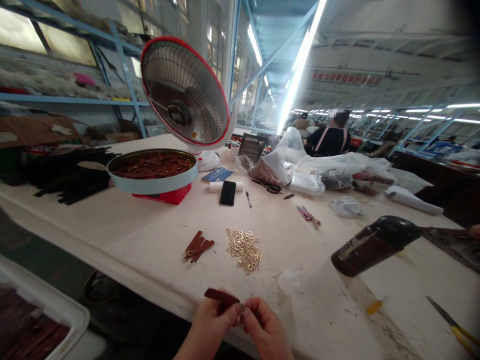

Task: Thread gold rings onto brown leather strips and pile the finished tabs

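Close to the table's front edge, my left hand [217,320] is closed on a brown leather strip [221,296], which sticks out to the left above the fingers. At the strip's right end my right hand [260,322] pinches with thumb and forefinger. A small glint shows between the two hands, but what the right fingertips hold is too small to tell. Beyond the hands lies a loose pile of gold-coloured metal rings [244,248]. Left of that pile are several brown leather strips [198,247], with metal rings at the near ends of some.
A round tin [152,186] full of brown strips rests on a red box [163,195], before a red-rimmed fan [185,95]. Right of me are a dark bottle [375,245], a yellow-handled cutter [375,306] and scissors [453,322]. A phone [227,193] lies farther back; a person [330,135] sits beyond.
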`<state>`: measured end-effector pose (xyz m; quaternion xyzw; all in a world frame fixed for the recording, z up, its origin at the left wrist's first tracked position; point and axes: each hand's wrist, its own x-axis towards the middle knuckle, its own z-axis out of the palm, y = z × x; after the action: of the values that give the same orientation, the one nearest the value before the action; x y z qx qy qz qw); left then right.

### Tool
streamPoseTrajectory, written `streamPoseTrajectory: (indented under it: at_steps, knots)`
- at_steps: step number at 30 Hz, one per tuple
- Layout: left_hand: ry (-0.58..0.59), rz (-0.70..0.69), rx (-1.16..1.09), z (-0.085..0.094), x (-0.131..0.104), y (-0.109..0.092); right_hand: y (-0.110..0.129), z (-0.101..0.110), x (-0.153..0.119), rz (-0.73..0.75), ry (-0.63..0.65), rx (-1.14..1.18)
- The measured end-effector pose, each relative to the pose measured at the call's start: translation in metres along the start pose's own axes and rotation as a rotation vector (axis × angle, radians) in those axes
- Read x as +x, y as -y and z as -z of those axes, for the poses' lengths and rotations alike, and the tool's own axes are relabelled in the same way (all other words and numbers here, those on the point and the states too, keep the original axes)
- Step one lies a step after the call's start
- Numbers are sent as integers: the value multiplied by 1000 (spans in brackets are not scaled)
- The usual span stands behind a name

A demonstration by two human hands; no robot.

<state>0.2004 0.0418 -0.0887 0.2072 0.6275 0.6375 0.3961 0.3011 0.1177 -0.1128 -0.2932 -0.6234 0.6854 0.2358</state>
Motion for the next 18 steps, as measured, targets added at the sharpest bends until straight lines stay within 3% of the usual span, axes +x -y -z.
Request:
streamPoseTrajectory:
  at_steps: [5,12,15,18]
  knots:
    - [38,43,136,2,2,-2,1,2,1,41,69,-127]
    - [18,-57,287,4,-9,-9,-6,3,3,25,92,-253]
    - [33,64,144,5,-8,-8,-3,7,0,35,96,-331]
    - [150,250,-48,7,-8,-13,10,18,-1,303,171,-427]
